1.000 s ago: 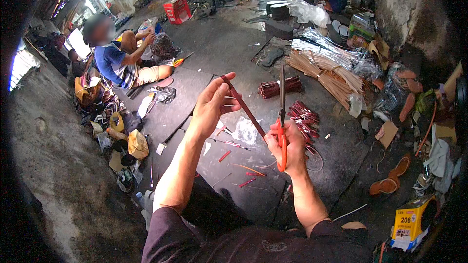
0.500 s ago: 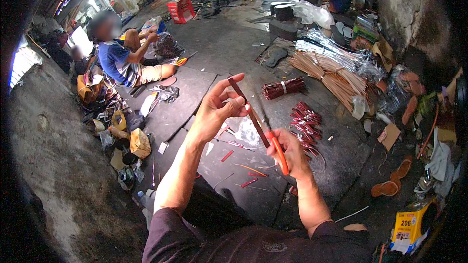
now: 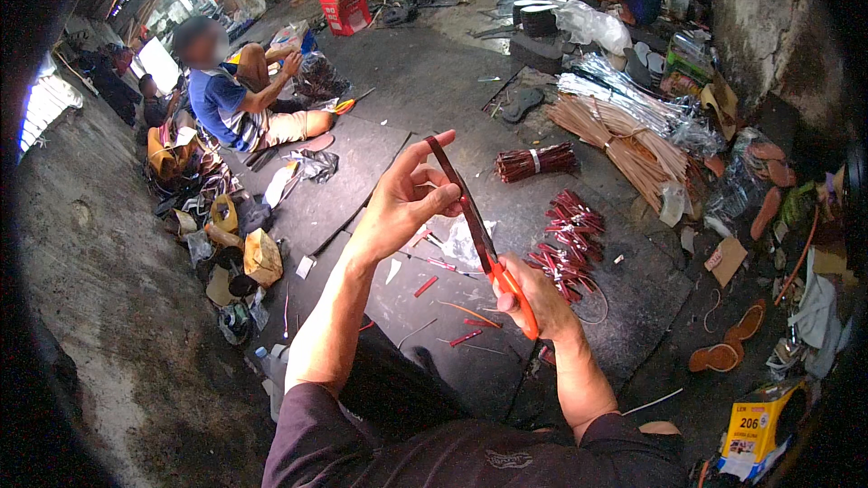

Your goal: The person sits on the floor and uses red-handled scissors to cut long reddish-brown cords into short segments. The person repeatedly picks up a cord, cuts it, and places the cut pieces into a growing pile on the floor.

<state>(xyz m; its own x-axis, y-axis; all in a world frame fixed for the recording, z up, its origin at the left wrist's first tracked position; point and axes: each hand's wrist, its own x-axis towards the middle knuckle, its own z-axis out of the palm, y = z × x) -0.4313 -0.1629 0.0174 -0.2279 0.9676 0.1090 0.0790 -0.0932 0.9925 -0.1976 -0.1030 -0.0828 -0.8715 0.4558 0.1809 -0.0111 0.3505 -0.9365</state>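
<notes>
My left hand (image 3: 402, 208) pinches a narrow dark red-brown strip (image 3: 445, 163) between thumb and fingers, the index finger stretched along its upper end. The strip slants down toward my right hand (image 3: 540, 296). That hand is closed around the orange handles of a pair of scissors (image 3: 517, 304). Their dark blades lie along the lower part of the strip, and I cannot tell whether they cut into it. Below, on the dark floor mat, lie short red pieces (image 3: 426, 286). A loose pile of dark red strip pieces (image 3: 568, 239) sits beyond my right hand.
A tied bundle of dark red strips (image 3: 535, 163) lies beyond the pile. Farther right are long tan strips (image 3: 624, 149) and brown sandals (image 3: 731, 339). A seated person (image 3: 240, 104) works at the left. A yellow box (image 3: 758, 425) stands near right.
The scissor blades, standing apart from the strip before, now line up along it, and the handles have turned slightly in my right hand. My left hand keeps its pinch. The whole view shifts a little.
</notes>
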